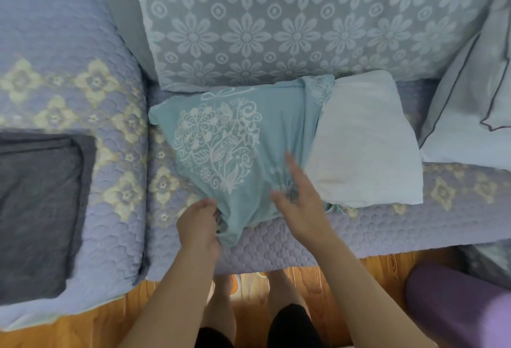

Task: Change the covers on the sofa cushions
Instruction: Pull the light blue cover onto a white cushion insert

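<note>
Left fingers point(210, 209) bunching teal cover point(221, 132); right fingers point(290, 165) spread on it.

A folded dark grey cloth point(36, 203) lies on the sofa arm; a purple roll point(456, 303) rests on the wooden floor point(359, 267)

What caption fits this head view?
Left hand grips the teal cover; right hand pushes the white cushion free.

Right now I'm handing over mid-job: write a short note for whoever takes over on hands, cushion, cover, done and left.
Left hand grips the bunched near corner of the teal printed cover. Right hand rests open on the cover near its opening.
White cushion insert lies half out of the cover's right side, on the sofa seat.
Done: insert partly in or out; direction unclear.
Left: finish this cover. Folded grey fabric waits on the armrest.
</note>
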Action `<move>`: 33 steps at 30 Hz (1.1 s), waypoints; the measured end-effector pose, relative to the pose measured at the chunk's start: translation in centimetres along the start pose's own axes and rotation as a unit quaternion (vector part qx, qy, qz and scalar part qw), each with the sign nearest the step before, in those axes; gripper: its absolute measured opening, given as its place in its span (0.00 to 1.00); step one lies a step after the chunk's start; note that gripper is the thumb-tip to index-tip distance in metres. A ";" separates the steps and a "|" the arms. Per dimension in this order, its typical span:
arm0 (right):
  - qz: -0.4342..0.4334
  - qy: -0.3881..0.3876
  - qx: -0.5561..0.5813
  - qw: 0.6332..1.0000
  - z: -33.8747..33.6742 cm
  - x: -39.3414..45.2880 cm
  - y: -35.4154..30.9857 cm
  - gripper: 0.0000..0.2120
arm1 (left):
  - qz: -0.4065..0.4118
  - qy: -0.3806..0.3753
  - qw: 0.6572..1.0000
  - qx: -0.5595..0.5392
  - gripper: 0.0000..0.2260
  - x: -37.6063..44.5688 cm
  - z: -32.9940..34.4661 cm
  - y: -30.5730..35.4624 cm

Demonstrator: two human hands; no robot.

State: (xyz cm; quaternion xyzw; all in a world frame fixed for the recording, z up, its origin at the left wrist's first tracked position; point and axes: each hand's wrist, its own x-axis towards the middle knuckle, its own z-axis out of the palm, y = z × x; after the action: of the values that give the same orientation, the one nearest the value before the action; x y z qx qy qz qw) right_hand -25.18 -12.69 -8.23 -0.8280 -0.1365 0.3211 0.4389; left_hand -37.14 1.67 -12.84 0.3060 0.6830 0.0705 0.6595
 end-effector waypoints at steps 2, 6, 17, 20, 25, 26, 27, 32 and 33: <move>0.024 -0.082 -0.036 0.996 0.5 0.0 -0.3 0.16 | 0.074 -0.050 0.995 0.051 0.06 -2.2 0.6 0.7; 0.087 -0.135 0.059 0.985 1.0 1.0 -1.5 0.12 | 0.123 -0.169 0.966 0.151 0.06 -5.0 2.6 1.1; 0.037 0.143 -0.082 0.986 2.9 -0.9 -1.2 0.25 | 0.044 -0.152 0.984 0.084 0.04 -3.9 2.9 2.8; 0.187 0.146 0.068 0.969 1.9 0.1 -1.3 0.27 | 0.053 -0.097 0.986 0.124 0.04 -3.4 2.1 2.2; 0.145 0.061 -0.007 0.987 0.2 1.7 -2.8 0.16 | 0.103 -0.107 0.978 0.144 0.08 -4.0 0.8 1.8; 0.092 0.053 -0.020 0.994 0.4 1.6 -3.2 0.14 | 0.116 -0.113 0.976 0.146 0.08 -4.3 1.1 1.8; 0.047 0.041 -0.029 0.998 0.6 1.4 -3.5 0.14 | 0.128 -0.119 0.973 0.148 0.08 -4.7 1.6 1.8; -0.059 -0.010 -0.072 0.996 0.7 0.5 -3.4 0.32 | 0.100 -0.166 0.976 0.100 0.08 -4.2 3.4 2.9; -0.072 -0.006 -0.058 0.996 0.4 0.5 -3.4 0.28 | 0.090 -0.171 0.977 0.088 0.07 -3.9 3.3 3.1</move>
State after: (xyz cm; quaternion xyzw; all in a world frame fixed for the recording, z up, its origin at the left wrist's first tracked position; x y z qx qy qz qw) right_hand -24.87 -10.25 -5.80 -0.8383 -0.2167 0.2847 0.4115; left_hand -33.21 1.10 -8.31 0.4305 0.5332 0.0163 0.7281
